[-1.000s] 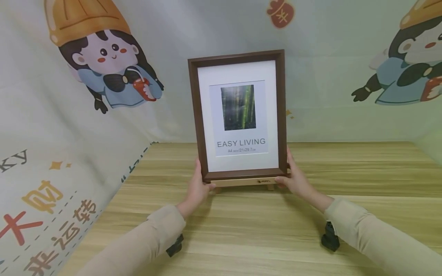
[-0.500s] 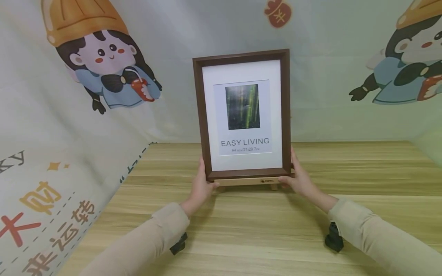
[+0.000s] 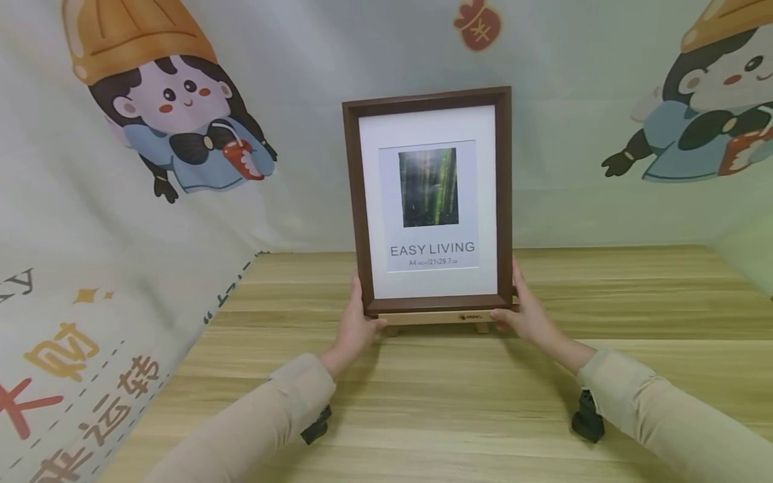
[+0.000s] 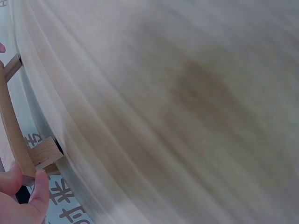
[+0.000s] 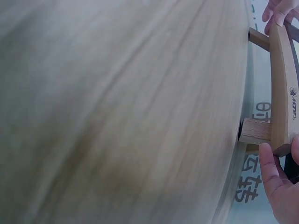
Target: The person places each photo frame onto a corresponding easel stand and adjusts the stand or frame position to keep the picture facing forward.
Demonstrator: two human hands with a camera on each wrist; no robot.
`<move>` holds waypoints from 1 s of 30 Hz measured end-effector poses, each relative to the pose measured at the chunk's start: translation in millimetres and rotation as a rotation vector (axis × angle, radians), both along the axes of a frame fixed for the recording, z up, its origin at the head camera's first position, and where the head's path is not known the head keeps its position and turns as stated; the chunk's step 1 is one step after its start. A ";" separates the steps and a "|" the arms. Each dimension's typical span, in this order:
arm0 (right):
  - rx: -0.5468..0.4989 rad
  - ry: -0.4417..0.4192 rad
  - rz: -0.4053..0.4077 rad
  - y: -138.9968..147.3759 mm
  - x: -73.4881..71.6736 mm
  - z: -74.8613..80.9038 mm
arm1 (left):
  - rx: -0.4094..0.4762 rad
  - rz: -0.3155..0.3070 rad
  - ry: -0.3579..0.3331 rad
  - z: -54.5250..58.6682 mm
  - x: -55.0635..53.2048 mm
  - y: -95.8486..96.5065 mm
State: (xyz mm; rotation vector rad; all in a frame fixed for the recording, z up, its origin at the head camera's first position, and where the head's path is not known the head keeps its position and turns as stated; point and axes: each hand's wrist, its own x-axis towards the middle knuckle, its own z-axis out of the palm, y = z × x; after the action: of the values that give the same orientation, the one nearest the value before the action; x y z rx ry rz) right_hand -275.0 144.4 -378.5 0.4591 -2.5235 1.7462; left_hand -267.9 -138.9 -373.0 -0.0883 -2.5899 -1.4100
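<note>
A brown picture frame (image 3: 504, 201) with a white mat and a bamboo picture leans upright on a small wooden easel (image 3: 431, 318) in the head view. My left hand (image 3: 356, 325) grips the left end of the easel's ledge, thumb in front, fingers mostly hidden behind. At the other end, my right hand (image 3: 527, 320) pinches the ledge the same way. The left wrist view has the ledge and a short leg (image 4: 46, 153) between that hand and the table. In the right wrist view, the printed ledge (image 5: 281, 84) runs between both hands.
A wood-grain table (image 3: 435, 396) lies beneath, its back edge against a pale cloth backdrop (image 3: 302, 201) with cartoon figures. The cloth also runs along the left side. A black wrist device (image 3: 587, 417) hangs under the right cuff, another (image 3: 317, 425) under the left.
Both hands and the easel with the picture frame have shifted slightly to the right. The backdrop has slid a little left in the head view. Both hands keep their hold.
</note>
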 end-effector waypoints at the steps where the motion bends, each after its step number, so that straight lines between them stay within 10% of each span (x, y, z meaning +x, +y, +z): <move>1: 0.000 -0.002 -0.002 0.6 0.3 0.1 | -0.003 -0.004 0.000 0.1 0.0 0.5; 30: 0.024 -0.016 -0.010 15.3 10.9 0.3 | -0.019 -0.032 0.003 0.6 -2.4 15.7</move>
State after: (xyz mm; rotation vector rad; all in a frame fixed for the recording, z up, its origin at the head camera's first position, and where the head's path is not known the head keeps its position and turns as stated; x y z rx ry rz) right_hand -264.1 159.8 -378.2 0.4344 -2.5557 1.7253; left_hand -270.3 -123.2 -372.5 -0.1354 -2.6107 -1.3954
